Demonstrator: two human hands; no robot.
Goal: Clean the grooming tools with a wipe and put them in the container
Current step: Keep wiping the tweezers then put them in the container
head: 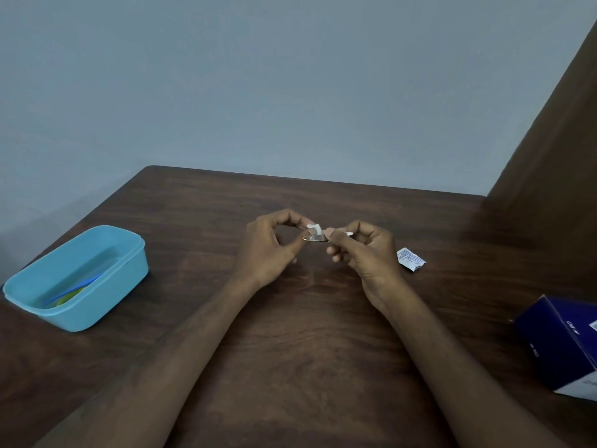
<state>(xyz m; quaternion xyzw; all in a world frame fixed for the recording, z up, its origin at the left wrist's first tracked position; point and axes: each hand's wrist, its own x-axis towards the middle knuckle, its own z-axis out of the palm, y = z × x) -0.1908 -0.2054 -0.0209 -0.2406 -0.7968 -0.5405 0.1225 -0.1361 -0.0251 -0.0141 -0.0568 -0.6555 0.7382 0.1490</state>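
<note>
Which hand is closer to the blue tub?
Left. The left hand is mid-table, the blue tub off to its left. The right hand sits farther right, beside the torn wrapper.

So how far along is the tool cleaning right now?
Partly done. The container already holds a blue and a yellow-green item, likely cleaned tools. In hand: the right hand grips a small metal tool while the left hand pinches a white wipe against it. A torn wipe packet lies on the table. Left: finish wiping and put this tool in the container. No other loose tools show.
</note>
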